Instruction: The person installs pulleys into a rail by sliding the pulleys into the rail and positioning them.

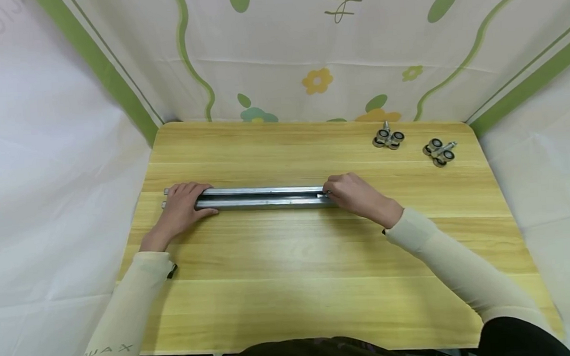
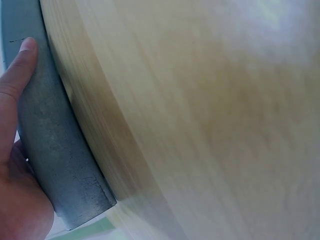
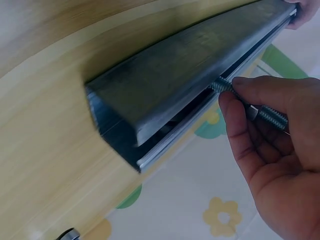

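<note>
A grey metal channel rail [image 1: 262, 202] lies lengthwise on the table, its long slot facing up. My left hand [image 1: 181, 206] grips it near the left end, thumb [image 2: 22, 65] along the near side wall in the left wrist view. Toward the other end, my right hand [image 1: 357, 196] pinches a threaded bolt [image 3: 220, 85] between thumb and fingers. That bolt stands in the slot, and its lower end is hidden inside the rail. More thread shows between the curled fingers in the right wrist view, where the rail's open end [image 3: 115, 127] also appears.
Two roller trolleys, each with several small wheels and a bolt, rest at the back right of the wooden table [image 1: 290, 294]: one trolley [image 1: 388, 136] farther back, the other trolley [image 1: 440, 152] closer to the right edge. A printed cloth [image 1: 271, 83] hangs behind.
</note>
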Demonstrator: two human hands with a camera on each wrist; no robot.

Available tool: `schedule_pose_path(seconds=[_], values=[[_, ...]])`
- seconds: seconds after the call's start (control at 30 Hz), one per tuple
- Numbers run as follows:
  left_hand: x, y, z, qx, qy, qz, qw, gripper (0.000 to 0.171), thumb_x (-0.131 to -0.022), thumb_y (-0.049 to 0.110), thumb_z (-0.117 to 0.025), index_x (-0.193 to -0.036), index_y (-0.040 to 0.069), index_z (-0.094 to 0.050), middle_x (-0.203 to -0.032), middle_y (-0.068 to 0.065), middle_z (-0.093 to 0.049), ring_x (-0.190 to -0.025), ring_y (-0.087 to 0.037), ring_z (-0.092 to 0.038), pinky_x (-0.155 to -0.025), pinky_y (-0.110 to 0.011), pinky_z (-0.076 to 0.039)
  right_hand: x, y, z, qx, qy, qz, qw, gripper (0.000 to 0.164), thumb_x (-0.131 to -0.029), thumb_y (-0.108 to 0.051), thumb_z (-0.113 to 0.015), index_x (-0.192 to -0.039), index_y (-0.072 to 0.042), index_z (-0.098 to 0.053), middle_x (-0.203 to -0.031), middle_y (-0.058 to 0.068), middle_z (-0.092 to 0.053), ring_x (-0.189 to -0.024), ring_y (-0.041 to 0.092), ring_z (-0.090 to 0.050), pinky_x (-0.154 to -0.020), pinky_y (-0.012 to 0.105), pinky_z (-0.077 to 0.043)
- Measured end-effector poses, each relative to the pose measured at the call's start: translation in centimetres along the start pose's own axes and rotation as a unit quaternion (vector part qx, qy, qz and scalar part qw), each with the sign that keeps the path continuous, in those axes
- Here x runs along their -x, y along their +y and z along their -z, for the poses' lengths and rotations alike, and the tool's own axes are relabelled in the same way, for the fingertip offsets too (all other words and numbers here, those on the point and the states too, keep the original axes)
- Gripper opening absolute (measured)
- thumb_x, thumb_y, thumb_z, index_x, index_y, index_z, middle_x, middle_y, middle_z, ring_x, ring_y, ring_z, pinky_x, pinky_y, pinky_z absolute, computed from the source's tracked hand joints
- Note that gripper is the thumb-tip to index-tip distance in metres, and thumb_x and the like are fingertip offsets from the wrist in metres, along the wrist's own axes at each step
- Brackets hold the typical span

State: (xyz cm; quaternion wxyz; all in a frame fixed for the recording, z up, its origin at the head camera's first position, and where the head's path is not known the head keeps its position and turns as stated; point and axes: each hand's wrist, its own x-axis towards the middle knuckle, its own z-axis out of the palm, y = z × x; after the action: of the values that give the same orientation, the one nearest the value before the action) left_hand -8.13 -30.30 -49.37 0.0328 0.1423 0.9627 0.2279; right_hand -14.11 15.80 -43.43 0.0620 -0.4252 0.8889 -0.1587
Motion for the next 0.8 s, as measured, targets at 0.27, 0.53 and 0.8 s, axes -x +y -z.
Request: schedule_pose_path(seconds=[0.27,0.53,0.8], values=[[-0.2,-0.1,0.0,-0.003,-0.002,0.000,1.0000,0.067,-0.089,0.034,-0.088,-0.142,0.005,-0.060,-0.134,-0.022,-0.063,-0.128,-0.044,-0.051,-0.119,-0.063,-0.023,-1.3,-1.0,-0.5,0.004,0.001,0.009,1.000,0.007,-0.096,0.005,-0.073,-0.098,0.000,-0.078,-0.089,0.010,-0.075,-0.067,0.014,-0.064,-0.062,0.032,-0.058],[-0.1,0.0,0.0,-0.003,0.000,-0.001,1.0000,0.067,-0.088,0.034,-0.088,-0.142,0.005,-0.060,-0.134,-0.022,-0.063,-0.127,-0.044,-0.051,-0.118,-0.063,-0.023,-2.8,-2.0,-0.8,-0.003,-0.004,0.009,1.000,0.008,-0.095,0.005,-0.073,-0.099,-0.001,-0.078,-0.090,0.009,-0.074,-0.070,0.016,-0.066,-0.064,0.034,-0.059],[0.0,-0.1,0.0,0.000,-0.001,-0.001,1.0000,0.067,-0.088,0.034,-0.088,-0.142,0.005,-0.060,-0.133,-0.022,-0.064,-0.128,-0.044,-0.051,-0.119,-0.063,-0.023,-4.3,-3.3,-1.5,-0.004,-0.007,0.011,1.000,0.009,-0.097,0.003,-0.073,-0.100,-0.002,-0.079,-0.091,0.009,-0.075,-0.071,0.016,-0.066,-0.066,0.033,-0.059]])
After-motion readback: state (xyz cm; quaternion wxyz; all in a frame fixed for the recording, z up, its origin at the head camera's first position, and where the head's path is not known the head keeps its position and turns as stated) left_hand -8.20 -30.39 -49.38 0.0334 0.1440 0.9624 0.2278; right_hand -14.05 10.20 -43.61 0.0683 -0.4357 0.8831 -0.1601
